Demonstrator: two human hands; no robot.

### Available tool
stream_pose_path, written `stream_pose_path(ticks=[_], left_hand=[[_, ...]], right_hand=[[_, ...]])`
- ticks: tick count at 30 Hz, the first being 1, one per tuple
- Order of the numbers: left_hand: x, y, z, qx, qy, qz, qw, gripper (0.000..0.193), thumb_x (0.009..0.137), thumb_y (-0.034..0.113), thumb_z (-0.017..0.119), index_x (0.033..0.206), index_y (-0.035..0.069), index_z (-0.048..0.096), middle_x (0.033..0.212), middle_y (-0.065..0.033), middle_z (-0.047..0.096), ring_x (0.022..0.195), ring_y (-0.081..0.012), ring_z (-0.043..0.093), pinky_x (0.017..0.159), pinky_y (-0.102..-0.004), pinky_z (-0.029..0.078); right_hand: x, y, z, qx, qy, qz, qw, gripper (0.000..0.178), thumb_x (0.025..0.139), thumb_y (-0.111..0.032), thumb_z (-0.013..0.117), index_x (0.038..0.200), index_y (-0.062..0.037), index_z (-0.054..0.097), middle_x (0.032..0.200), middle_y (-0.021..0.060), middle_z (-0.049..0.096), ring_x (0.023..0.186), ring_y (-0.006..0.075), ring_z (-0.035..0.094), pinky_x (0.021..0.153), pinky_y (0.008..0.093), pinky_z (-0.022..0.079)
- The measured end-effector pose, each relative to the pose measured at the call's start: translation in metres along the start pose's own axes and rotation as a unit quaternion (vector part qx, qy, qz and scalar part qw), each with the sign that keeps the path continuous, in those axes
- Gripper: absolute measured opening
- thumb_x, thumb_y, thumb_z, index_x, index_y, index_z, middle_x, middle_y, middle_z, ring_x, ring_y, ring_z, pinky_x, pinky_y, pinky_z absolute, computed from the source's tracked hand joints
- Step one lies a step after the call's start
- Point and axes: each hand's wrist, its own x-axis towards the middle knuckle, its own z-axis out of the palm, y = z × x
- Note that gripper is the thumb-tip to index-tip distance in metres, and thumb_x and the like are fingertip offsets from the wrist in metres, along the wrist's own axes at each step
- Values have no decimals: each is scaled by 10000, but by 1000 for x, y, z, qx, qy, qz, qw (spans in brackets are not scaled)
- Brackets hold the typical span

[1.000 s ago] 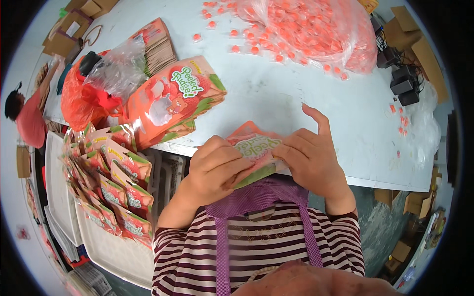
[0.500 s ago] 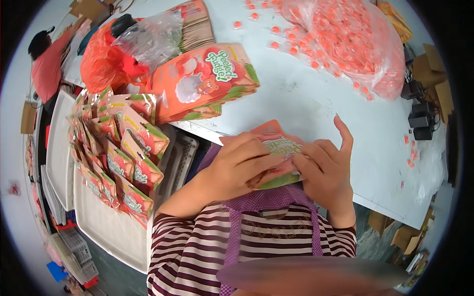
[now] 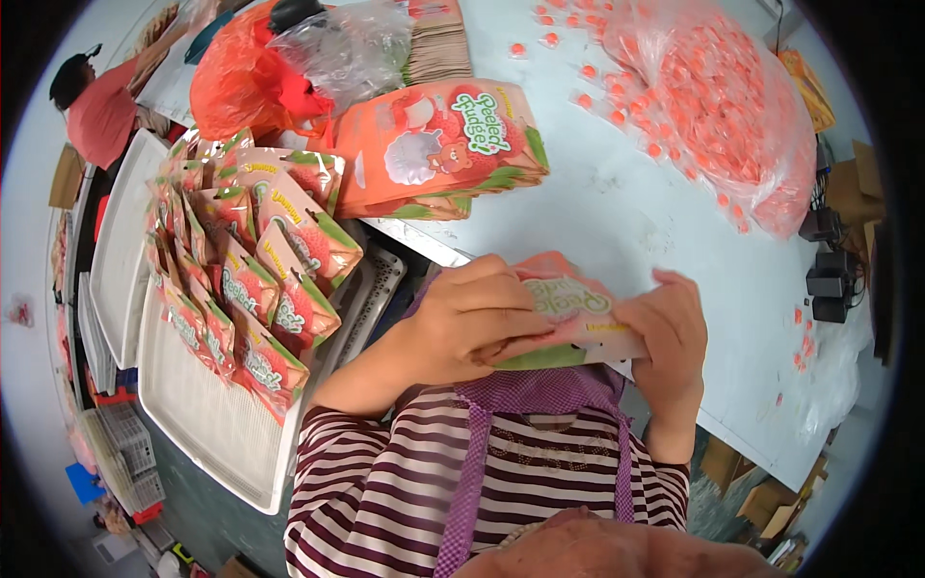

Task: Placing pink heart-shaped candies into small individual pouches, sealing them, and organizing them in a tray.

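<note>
A pink and green candy pouch [image 3: 568, 299] lies sideways between my hands at the table's near edge, its printed face up. My left hand [image 3: 487, 318] is closed on one end of the pouch, the fingers bent over it. At the other end, my right hand [image 3: 672, 328] pinches the pouch's edge. Whether the pouch holds anything inside I cannot tell. Beyond my hands lies a stack of flat pouches [image 3: 434, 144] of the same print. Filled pouches [image 3: 255, 275] stand close together in a white tray [image 3: 207, 424] at my left.
A big clear bag of wrapped red-orange candies [image 3: 723, 116] sits at the far right, with several loose candies [image 3: 617, 96] beside it. An orange plastic bag [image 3: 236, 82] and a clear bag [image 3: 347, 58] lie at the far left. Another person [image 3: 101, 106] works beyond. Black boxes [image 3: 829, 275] stand at the right edge.
My right hand has moved outward to the pouch's end and its raised finger has come down. The pouch now stretches wider between my hands. The whole view has shifted slightly.
</note>
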Motion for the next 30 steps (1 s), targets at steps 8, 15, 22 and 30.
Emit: stream_pose_path(ticks=[8, 15, 22, 30], left_hand=[[-11, 2, -35, -108, -99, -120, 982, 373, 745, 13, 683, 1117, 17, 670, 1091, -163, 666, 997, -353, 621, 835, -402, 503], [-47, 56, -76, -136, 110, -330, 928, 255, 945, 108, 516, 1142, -17, 619, 1010, -136, 676, 846, -208, 674, 778, -320, 537], [-127, 83, -267, 542, 466, -155, 682, 334, 977, 73, 503, 1289, -45, 530, 1262, -138, 591, 1148, -169, 555, 964, -288, 433], [-300, 31, -367, 278, 521, -324, 739, 441, 959, 101, 563, 1376, 1, 459, 1333, -107, 549, 1192, -193, 543, 1015, -306, 419]], right_hand=[[7, -6, -11, 108, 68, -35, 991, 296, 587, -94, 750, 855, -5, 663, 765, 86, 608, 665, 312, 590, 664, 424, 532], [27, 1, 7, 216, 140, 3, 966, 453, 779, -372, 704, 1018, 8, 649, 934, 154, 682, 880, 331, 640, 812, 424, 516], [44, 17, 28, 203, 36, -61, 977, 257, 848, -116, 687, 1068, 7, 635, 1088, 158, 669, 982, 317, 620, 882, 382, 477], [73, 48, 87, 251, -11, 147, 957, 382, 829, -99, 688, 1187, 1, 602, 1139, 152, 631, 1030, 284, 597, 921, 334, 454]])
